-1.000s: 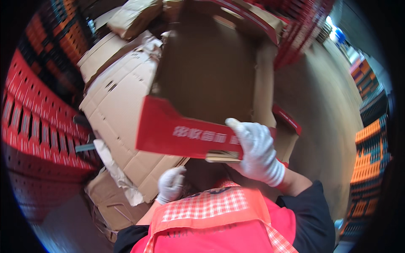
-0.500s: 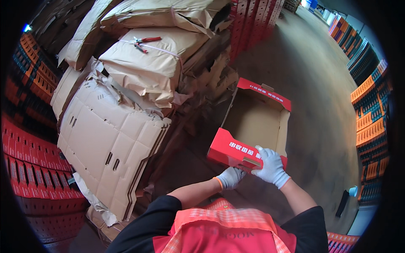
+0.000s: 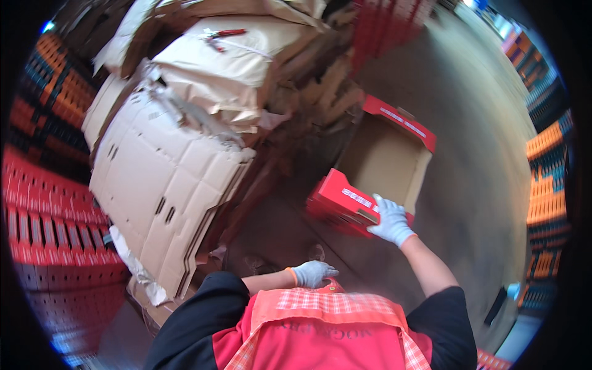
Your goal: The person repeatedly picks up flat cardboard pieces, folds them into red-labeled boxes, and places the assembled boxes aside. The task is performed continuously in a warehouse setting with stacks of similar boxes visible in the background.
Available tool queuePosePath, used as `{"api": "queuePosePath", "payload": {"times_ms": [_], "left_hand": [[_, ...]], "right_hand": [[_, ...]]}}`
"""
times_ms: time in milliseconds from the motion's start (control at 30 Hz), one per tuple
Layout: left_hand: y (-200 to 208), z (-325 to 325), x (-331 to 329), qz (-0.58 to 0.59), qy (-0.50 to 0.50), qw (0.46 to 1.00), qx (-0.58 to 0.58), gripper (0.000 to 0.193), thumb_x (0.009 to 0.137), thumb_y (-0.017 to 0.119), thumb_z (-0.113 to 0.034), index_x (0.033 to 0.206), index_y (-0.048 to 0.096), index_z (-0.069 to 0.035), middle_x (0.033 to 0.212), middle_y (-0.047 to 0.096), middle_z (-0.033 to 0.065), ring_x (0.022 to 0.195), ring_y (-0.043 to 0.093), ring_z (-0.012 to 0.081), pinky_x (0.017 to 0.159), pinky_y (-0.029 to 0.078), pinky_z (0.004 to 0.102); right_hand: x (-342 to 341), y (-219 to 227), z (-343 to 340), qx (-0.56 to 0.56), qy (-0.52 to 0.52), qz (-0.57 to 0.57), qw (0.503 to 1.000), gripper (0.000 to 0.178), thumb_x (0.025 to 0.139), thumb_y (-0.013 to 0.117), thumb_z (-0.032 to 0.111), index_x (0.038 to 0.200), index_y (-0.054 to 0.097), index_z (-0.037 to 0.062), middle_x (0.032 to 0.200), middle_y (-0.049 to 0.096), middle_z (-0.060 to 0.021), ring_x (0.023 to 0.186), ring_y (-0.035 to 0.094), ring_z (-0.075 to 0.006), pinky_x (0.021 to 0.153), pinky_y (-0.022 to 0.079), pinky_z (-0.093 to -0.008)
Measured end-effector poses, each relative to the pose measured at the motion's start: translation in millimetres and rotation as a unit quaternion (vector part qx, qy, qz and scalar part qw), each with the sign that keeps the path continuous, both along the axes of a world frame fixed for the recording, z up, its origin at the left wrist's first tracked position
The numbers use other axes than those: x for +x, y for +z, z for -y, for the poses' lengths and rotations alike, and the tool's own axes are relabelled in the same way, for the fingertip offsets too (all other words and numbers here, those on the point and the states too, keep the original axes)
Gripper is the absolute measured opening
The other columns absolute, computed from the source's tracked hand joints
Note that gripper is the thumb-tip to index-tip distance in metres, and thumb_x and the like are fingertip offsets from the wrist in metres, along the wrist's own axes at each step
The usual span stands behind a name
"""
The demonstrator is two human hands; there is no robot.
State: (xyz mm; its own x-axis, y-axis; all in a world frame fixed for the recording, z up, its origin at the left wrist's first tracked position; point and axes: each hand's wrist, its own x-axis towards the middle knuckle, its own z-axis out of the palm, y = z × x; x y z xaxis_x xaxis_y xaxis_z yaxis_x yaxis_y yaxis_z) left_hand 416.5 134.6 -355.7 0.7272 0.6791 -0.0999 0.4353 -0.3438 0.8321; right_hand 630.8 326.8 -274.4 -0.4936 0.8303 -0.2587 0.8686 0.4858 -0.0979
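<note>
A red cardboard box [image 3: 383,161] with a brown inside and no lid is in front of me, right of the middle. My right hand [image 3: 391,221], in a pale knit glove, grips the middle of its near end wall, fingers over the top edge. Off the box, close to my apron, my left hand [image 3: 313,273] wears the same kind of glove with an orange cuff. Its fingers stretch out to the right and nothing shows in them.
To my left lies a stack of flat cardboard blanks [image 3: 157,179]. Beyond it is a paper-wrapped bundle [image 3: 216,68] with red-handled pliers [image 3: 225,32] on top. Red boxes [image 3: 55,216] are piled at far left; orange and dark stacks [image 3: 546,197] line the right.
My left hand has come off the box and drawn back toward my body. The right hand stays on the box's near end. The whole view has shifted slightly.
</note>
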Motion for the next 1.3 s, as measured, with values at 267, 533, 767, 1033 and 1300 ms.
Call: {"api": "queuePosePath", "payload": {"times_ms": [267,533,767,1033,1300], "left_hand": [[85.8,99.8,-198.5,-0.139,0.581,0.743,0.301,0.061,0.081,0.071,-0.012,0.139,0.053,-0.004,0.144,0.050,0.0205,0.136,0.045,0.0396,0.114,0.034,0.0473],[27.1,231.5,-442.1,-0.109,0.934,0.339,0.034,0.090,0.085,0.072,-0.035,0.152,0.026,0.005,0.158,0.030,0.0243,0.144,0.033,0.0374,0.121,0.022,0.0381],[8.8,226.9,-481.8,0.083,0.943,0.321,0.011,0.087,0.089,0.070,-0.036,0.151,0.027,0.007,0.155,0.034,0.0253,0.144,0.034,0.0333,0.118,0.028,0.0337],[77.2,287.2,-495.9,0.559,0.789,0.244,-0.073,0.047,0.100,0.056,-0.029,0.138,0.052,-0.003,0.123,0.066,0.0148,0.111,0.064,0.0274,0.099,0.051,0.0400],[83.8,192.3,-452.2,0.255,0.869,0.423,0.002,0.065,0.087,0.066,-0.024,0.143,0.046,0.001,0.139,0.055,0.0166,0.124,0.055,0.0274,0.105,0.044,0.0416]], "right_hand": [[-195.7,84.3,27.8,-0.369,0.315,-0.294,0.824,0.039,0.089,0.071,0.034,0.111,0.069,0.0018,0.103,0.072,-0.0125,0.096,0.068,-0.0262,0.085,0.052,-0.0371],[-514.3,39.5,8.4,-0.010,0.185,-0.404,0.896,0.055,0.084,0.075,0.039,0.124,0.062,0.0034,0.116,0.066,-0.0175,0.112,0.062,-0.0266,0.097,0.048,-0.0391],[-583.4,-0.8,23.1,0.064,0.076,-0.165,0.981,0.098,0.075,0.070,0.067,0.144,0.043,0.0041,0.141,0.052,-0.0196,0.129,0.051,-0.0353,0.106,0.042,-0.0443],[-547.2,76.7,-39.1,-0.291,0.056,-0.194,0.935,0.061,0.087,0.069,0.049,0.125,0.061,0.0025,0.110,0.070,-0.0184,0.100,0.067,-0.0298,0.087,0.053,-0.0383],[-530.5,46.2,21.7,-0.436,0.094,-0.341,0.828,0.064,0.082,0.071,0.013,0.141,0.049,-0.0007,0.132,0.060,-0.0117,0.119,0.058,-0.0198,0.103,0.046,-0.0336]]}}
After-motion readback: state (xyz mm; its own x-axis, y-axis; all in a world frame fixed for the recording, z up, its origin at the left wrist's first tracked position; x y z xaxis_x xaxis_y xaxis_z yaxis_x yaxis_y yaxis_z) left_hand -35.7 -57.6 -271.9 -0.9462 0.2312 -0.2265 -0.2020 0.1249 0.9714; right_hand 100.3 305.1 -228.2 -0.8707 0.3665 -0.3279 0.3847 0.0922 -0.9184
